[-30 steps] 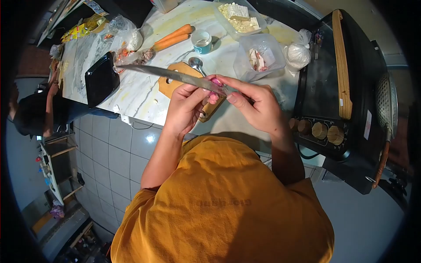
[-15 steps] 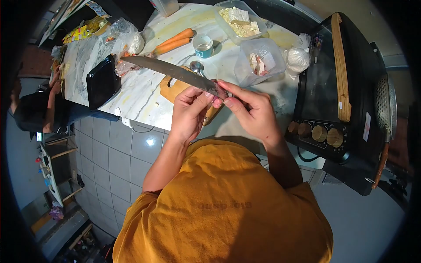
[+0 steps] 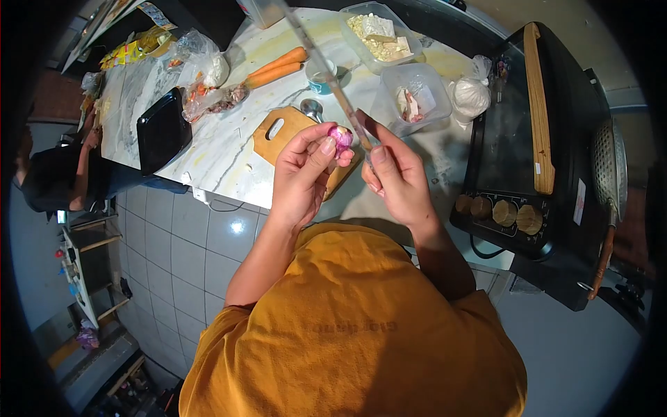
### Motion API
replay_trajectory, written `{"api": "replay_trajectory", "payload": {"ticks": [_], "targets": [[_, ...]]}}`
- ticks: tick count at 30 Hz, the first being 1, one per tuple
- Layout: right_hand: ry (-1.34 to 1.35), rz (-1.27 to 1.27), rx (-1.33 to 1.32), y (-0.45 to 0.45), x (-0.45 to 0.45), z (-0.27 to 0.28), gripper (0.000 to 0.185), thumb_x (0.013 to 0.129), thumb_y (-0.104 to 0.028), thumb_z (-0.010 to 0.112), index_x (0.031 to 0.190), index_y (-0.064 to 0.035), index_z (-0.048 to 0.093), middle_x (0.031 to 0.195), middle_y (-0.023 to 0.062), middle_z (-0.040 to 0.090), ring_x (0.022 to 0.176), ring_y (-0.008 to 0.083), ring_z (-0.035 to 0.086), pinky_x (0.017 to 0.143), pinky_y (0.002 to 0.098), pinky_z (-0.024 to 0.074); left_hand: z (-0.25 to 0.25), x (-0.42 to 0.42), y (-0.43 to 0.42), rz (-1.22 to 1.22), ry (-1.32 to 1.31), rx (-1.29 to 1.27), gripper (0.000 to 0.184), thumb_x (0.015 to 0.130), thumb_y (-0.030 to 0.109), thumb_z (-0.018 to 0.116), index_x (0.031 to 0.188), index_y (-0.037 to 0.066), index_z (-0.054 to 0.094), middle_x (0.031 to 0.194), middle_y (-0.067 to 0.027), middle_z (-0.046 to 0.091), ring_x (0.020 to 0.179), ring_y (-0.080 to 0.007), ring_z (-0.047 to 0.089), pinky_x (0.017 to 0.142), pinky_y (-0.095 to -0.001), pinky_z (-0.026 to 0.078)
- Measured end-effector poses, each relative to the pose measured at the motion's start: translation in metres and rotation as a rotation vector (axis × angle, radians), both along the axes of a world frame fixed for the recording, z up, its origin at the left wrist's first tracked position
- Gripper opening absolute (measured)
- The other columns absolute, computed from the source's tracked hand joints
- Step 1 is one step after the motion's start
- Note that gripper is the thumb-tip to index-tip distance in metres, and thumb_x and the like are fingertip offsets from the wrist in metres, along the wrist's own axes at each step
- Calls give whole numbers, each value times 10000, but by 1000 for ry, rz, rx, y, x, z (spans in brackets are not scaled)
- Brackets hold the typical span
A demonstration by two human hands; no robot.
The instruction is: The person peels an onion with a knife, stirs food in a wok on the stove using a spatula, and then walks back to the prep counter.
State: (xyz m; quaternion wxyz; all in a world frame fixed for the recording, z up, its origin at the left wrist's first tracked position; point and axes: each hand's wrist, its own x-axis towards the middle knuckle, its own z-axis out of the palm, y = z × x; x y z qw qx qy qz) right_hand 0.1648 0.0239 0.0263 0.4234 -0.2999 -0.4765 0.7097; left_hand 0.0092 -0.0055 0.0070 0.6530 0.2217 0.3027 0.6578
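Between the thumb and fingers of my left hand (image 3: 303, 170) is a small purple shallot (image 3: 341, 141) with a pale patch on top. My right hand (image 3: 401, 182), just beside it, is closed on a large knife (image 3: 326, 71), gripped low near the base of its blade. The blade shows nearly edge-on and points up and to the left, apart from the shallot. Beneath my hands lies a wooden cutting board (image 3: 290, 123), partly hidden by my left hand. A metal spoon (image 3: 312, 109) rests just beyond the board.
Carrots (image 3: 278, 67), a small tub (image 3: 319, 85) and plastic bags lie further back. Plastic containers of tofu (image 3: 379, 28) and meat (image 3: 410, 104) stand right of them. A black tray (image 3: 163, 131) is at left, a toaster oven (image 3: 507, 149) at right. Another person (image 3: 66, 167) stands far left.
The knife has swung from lying across the shallot, tip left, to pointing up and away, its blade turned edge-on. My right hand has rotated and moved slightly off the shallot, which now shows fully.
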Motion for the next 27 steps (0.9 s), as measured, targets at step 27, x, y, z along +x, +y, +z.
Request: {"api": "replay_trajectory", "payload": {"ticks": [27], "targets": [[-11, -70, 8, -6, -10, -8, 327, 982, -171, 486, 1255, 1, 542, 765, -61, 535, 598, -1, 357, 515, 162, 304, -12, 6, -1, 79, -37, 60, 256, 917, 45, 560, 1165, -13, 534, 1038, -121, 632, 882, -186, 638, 827, -296, 518]]}}
